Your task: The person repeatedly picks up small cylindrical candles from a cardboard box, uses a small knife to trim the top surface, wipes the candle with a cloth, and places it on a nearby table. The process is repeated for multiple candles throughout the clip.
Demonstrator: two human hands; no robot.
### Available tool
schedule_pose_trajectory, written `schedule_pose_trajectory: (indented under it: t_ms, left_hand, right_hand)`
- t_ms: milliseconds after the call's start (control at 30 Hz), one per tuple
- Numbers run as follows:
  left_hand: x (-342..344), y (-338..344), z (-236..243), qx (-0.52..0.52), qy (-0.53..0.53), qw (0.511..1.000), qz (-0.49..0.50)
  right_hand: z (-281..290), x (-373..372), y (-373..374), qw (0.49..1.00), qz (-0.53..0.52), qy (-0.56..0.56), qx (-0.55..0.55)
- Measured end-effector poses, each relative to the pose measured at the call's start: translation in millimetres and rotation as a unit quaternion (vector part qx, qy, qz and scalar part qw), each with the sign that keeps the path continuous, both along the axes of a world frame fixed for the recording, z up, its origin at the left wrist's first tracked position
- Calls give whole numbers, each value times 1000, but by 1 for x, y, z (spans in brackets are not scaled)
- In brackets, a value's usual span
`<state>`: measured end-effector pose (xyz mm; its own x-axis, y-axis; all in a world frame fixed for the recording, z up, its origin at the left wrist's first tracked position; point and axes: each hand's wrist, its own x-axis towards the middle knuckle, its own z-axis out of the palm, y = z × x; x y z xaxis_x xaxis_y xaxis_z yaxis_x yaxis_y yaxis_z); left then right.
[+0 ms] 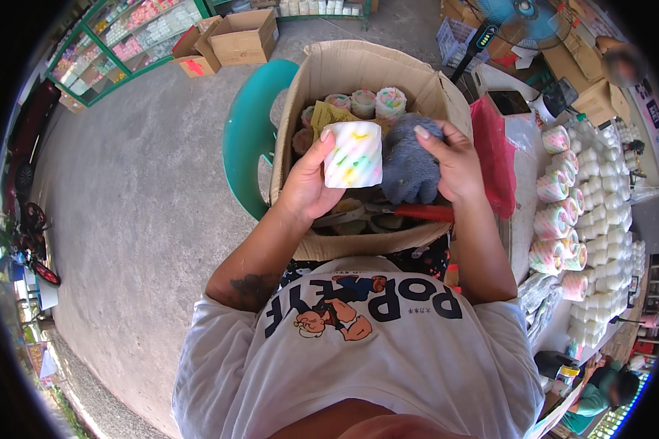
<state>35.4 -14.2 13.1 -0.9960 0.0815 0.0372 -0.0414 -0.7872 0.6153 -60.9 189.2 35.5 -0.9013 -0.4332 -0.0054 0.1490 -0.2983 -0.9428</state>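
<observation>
My left hand [311, 179] grips a short white pillar candle [353, 155] with slanting ridges and yellow, green and pink patches, held up over a cardboard box. Bunched in my right hand [459, 162] is a grey-blue fuzzy cloth [411, 157], close beside the candle; whether the two touch is hard to tell. Below my hands stands the open cardboard box [373, 62]. Several similar multicoloured candles [391, 103] sit in its far part, with a yellow sheet [332, 115] near them. A long red object [425, 212] lies across the box's near side, partly hidden by the cloth and my right arm.
A teal plastic chair [245, 139] is left of and under the box. On the right, a table carries a phone [509, 102], a pink-red cloth [492, 157], several coloured candles [551, 221] and rows of white ones [600, 256]. A fan [523, 18] stands beyond. Another person [593, 399] is lower right.
</observation>
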Motion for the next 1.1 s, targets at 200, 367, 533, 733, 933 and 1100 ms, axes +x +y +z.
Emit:
schedule_pose_trajectory:
  t_ms: [200,367,533,733,933,1100]
  left_hand:
    - [-1,4,10,7,-46,998,-29]
    - [0,23,5,3,-73,997,-19]
    - [5,32,4,-21,-81,994,64]
    - [-4,24,-4,-77,-79,990,92]
    - [2,24,5,5,-1,1000,18]
    - [-4,21,7,-41,-5,999,17]
  right_hand:
    - [33,-9,9,974,-18,94,-207]
    - [27,58,-52,717,-101,655,217]
    - [12,18,-46,855,-120,453,220]
    - [11,36,-57,686,-44,699,198]
    - [13,-5,-40,996,-65,-29,-58]
    - [14,19,-46,992,-29,22,-123]
